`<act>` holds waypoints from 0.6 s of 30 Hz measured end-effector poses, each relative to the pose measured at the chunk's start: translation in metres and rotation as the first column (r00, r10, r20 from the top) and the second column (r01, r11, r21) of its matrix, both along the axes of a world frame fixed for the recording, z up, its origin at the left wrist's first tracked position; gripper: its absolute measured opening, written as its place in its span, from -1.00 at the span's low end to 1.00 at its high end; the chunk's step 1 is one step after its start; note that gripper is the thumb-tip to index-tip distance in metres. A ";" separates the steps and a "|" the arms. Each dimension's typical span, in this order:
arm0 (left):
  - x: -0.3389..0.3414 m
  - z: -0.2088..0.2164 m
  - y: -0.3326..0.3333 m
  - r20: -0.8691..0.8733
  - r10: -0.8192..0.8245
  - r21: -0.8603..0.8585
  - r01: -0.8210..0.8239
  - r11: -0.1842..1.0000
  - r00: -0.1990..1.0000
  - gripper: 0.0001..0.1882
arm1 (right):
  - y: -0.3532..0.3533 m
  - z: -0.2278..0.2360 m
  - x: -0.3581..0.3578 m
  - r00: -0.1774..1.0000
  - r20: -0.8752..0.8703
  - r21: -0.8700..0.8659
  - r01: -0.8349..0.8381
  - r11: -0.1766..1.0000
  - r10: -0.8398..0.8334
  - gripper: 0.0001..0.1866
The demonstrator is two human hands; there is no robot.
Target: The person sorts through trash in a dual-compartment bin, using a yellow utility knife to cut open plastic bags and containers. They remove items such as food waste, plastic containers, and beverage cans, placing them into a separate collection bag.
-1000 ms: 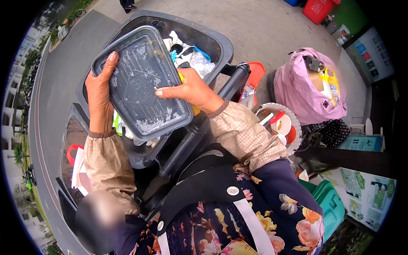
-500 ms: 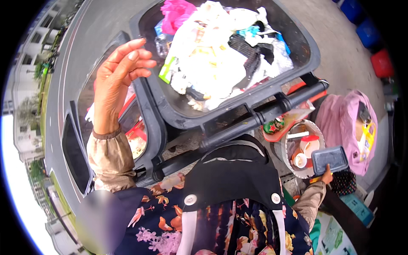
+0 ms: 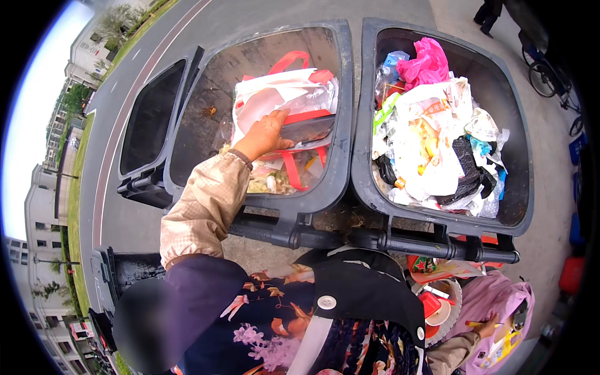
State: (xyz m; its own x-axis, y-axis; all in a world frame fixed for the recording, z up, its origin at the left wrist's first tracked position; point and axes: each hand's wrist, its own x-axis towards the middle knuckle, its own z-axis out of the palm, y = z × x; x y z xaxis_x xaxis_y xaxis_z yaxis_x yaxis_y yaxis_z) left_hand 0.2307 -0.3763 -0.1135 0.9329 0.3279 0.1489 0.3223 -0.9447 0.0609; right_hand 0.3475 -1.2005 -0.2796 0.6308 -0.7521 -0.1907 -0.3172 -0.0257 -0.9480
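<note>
My left hand (image 3: 262,136) reaches into the left grey wheeled bin (image 3: 206,81). Its fingers are spread at a white plastic bag with red handles (image 3: 275,94), beside a dark tray or box (image 3: 307,130) partly wrapped in clear plastic; whether it grips anything does not show. At the lower right, my right hand (image 3: 486,327) is beside a pink bag (image 3: 509,294). Its fingers are closed round a slim yellow thing (image 3: 473,324), too small to name. Below the bag with red handles lies food waste (image 3: 272,183).
The right bin (image 3: 531,181) holds crumpled paper, black netting and a pink plastic bag (image 3: 425,62). A round bucket (image 3: 455,305) with cups stands near the pink bag. Black handle bars (image 3: 431,245) run along the bins' near side. A bicycle (image 3: 544,78) is at the far right.
My view has swung left, bringing the left bin fully in. My left hand has gone from the air down to the white bag. The black tray my right hand held no longer shows.
</note>
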 end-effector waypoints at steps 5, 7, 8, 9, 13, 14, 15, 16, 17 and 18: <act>0.010 0.008 0.041 0.033 -0.019 -0.350 0.029 0.936 0.999 -0.58 | 0.108 0.112 0.062 0.896 0.243 -0.089 -0.360 0.929 0.371 -0.77; 0.007 0.057 0.038 0.105 0.125 -0.495 -0.057 0.867 0.987 -0.62 | 0.156 0.130 0.079 0.815 0.313 -0.121 -0.475 0.872 0.488 -0.77; 0.006 0.085 0.035 0.171 0.165 -0.521 -0.053 0.852 0.971 -0.64 | 0.190 0.144 0.079 0.786 0.328 -0.132 -0.512 0.849 0.524 -0.78; 0.001 0.101 0.040 0.172 0.182 -0.578 -0.050 0.814 0.968 -0.66 | 0.219 0.153 0.080 0.743 0.339 -0.141 -0.567 0.811 0.578 -0.79; 0.009 0.164 0.014 0.235 0.242 -0.773 0.031 0.633 0.941 -0.70 | 0.315 0.190 0.073 0.513 0.311 -0.147 -0.806 0.574 0.800 -0.84; 0.017 0.169 0.002 0.321 0.213 -0.779 0.129 0.613 0.923 -0.69 | 0.332 0.197 0.075 0.415 0.320 -0.151 -0.866 0.478 0.852 -0.85; 0.030 0.166 -0.012 0.429 0.149 -0.729 0.244 0.639 0.891 -0.66 | 0.352 0.203 0.080 0.343 0.339 -0.029 -0.927 0.374 0.876 -0.87; 0.043 0.158 -0.026 0.529 0.086 -0.670 0.354 0.653 0.844 -0.62 | 0.377 0.221 0.079 0.301 0.365 0.121 -0.954 0.276 0.881 -0.87; 0.063 0.145 -0.043 0.583 0.018 -0.593 0.409 0.693 0.813 -0.59 | 0.393 0.228 0.087 0.220 0.399 0.187 -0.970 0.156 0.890 -0.83; 0.082 0.135 -0.067 0.589 -0.106 -0.394 0.399 0.828 0.801 -0.63 | 0.410 0.234 0.093 0.151 0.414 0.240 -0.969 0.053 0.898 -0.75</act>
